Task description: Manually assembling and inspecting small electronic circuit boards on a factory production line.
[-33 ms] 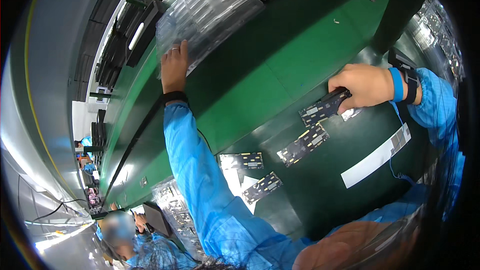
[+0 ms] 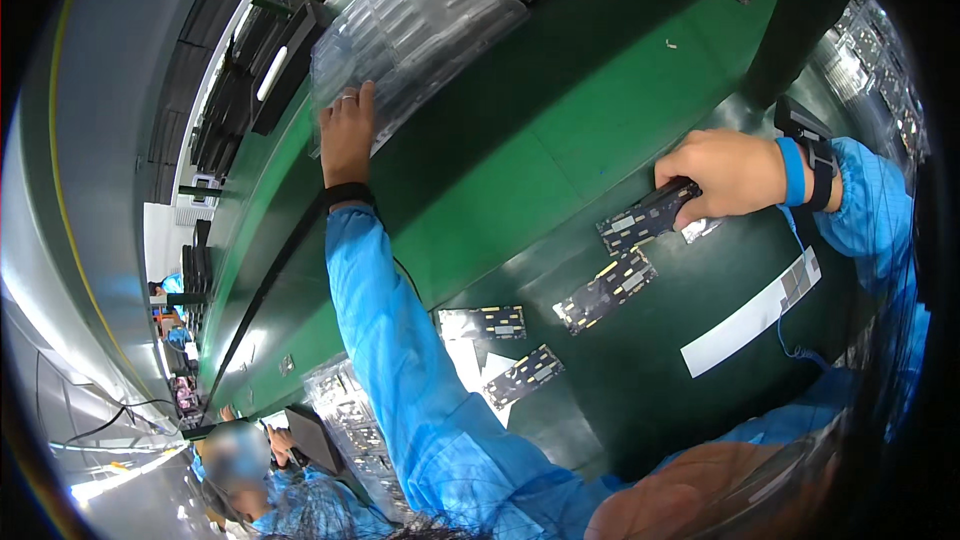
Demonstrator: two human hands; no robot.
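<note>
My left hand [image 2: 347, 135] reaches to the far left, its fingers bent over the near edge of a clear plastic tray [image 2: 420, 15] with moulded compartments. The fingertips are partly hidden there. At the right, my right hand [image 2: 725, 172] pinches the right end of a dark circuit board [image 2: 632, 227] between thumb and fingers. The grip covers that end. Just below it lies another circuit board [image 2: 606, 290]. Two more boards, one flat [image 2: 482, 322] and one slanted [image 2: 525, 376], lie nearer my left forearm, partly over white paper [image 2: 465, 364].
A white strip [image 2: 750, 312] lies right of the boards, near a coiled blue cord [image 2: 800, 352]. A green work surface [image 2: 560, 140] runs across, with a dark post [image 2: 800, 30] at right. Trays of parts [image 2: 345, 400] and a co-worker [image 2: 290, 500] are at lower left.
</note>
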